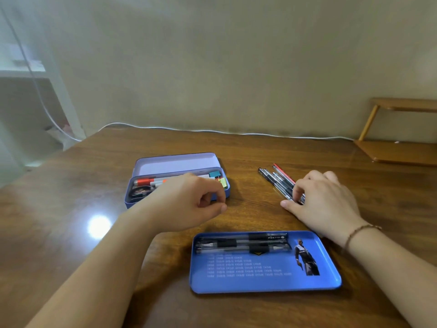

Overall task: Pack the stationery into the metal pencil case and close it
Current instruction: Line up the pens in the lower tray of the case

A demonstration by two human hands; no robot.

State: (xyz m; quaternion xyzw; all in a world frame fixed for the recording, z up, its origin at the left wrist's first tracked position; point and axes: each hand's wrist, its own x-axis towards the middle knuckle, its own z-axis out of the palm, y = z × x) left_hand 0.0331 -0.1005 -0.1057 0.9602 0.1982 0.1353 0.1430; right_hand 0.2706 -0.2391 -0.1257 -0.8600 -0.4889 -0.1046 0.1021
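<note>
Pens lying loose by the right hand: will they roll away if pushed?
Probably. The loose pens look round and smooth, and the wooden table is glossy, so they may roll or slide. They look stiff and light; the right hand already gathers them.

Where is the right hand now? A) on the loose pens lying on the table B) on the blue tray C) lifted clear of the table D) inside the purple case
A: the right hand rests on the bundle of loose pens on the table, fingers curled around their near ends, to the right of the purple case and beyond the blue tray.
</note>
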